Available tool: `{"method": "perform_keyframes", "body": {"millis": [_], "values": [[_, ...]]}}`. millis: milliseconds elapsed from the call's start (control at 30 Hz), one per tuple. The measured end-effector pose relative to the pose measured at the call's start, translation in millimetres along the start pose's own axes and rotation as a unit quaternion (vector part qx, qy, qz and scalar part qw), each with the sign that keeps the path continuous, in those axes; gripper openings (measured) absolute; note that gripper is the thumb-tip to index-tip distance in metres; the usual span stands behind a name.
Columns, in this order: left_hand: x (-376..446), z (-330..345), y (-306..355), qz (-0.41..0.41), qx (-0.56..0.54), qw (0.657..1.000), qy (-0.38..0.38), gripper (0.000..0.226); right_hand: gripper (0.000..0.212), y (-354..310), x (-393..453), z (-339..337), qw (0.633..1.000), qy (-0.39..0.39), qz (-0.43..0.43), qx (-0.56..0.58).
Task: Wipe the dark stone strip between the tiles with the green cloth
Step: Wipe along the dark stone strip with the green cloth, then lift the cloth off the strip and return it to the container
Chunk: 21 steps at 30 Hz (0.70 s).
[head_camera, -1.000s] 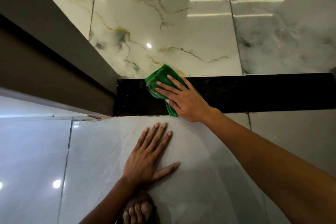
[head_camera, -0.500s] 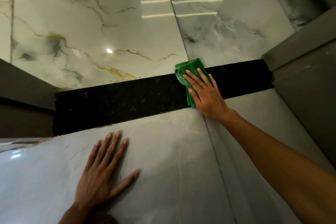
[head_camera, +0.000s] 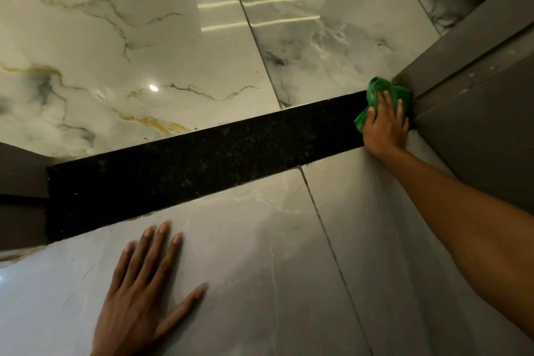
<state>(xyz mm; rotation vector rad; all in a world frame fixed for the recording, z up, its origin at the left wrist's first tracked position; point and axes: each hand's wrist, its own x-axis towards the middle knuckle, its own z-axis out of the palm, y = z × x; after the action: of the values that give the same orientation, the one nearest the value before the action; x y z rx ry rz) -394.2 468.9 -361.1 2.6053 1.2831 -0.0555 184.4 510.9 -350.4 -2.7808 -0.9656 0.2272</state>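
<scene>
A dark speckled stone strip [head_camera: 202,170] runs from lower left to upper right between glossy marble tiles. My right hand [head_camera: 385,127] presses the green cloth [head_camera: 375,92] flat onto the strip's far right end, right against the grey frame. Its fingers lie spread over the cloth, which bunches out above and left of them. My left hand [head_camera: 141,295] rests palm down, fingers apart, on the grey tile [head_camera: 260,269] below the strip, holding nothing.
A grey door frame [head_camera: 476,89] stands at the strip's right end, and another grey frame [head_camera: 20,182] closes its left end. Beyond the strip lie white marble tiles [head_camera: 130,52] with gold and grey veins that reflect ceiling lights.
My right hand has slid the cloth along the strip from near its left end to the far right end at the frame. The left hand has stayed planted on the tile.
</scene>
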Motion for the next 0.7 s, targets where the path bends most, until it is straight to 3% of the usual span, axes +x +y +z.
{"method": "perform_keyframes", "body": {"millis": [400, 533, 700], "values": [[3, -3, 3, 0.0, -0.013, 0.999, -0.052, 0.105, 0.052, 7, -36, 10, 0.988, 0.098, 0.114, 0.017], [5, -32, 8, -0.002, -0.064, 0.993, -0.097, 0.107, 0.049, 4, -73, -1, 0.989, 0.065, 0.13, 0.024], [32, -91, 25, -0.047, -0.112, 0.968, -0.22, 0.127, 0.049, -2, -137, -33, 0.962, -0.031, 0.201, 0.182]]}}
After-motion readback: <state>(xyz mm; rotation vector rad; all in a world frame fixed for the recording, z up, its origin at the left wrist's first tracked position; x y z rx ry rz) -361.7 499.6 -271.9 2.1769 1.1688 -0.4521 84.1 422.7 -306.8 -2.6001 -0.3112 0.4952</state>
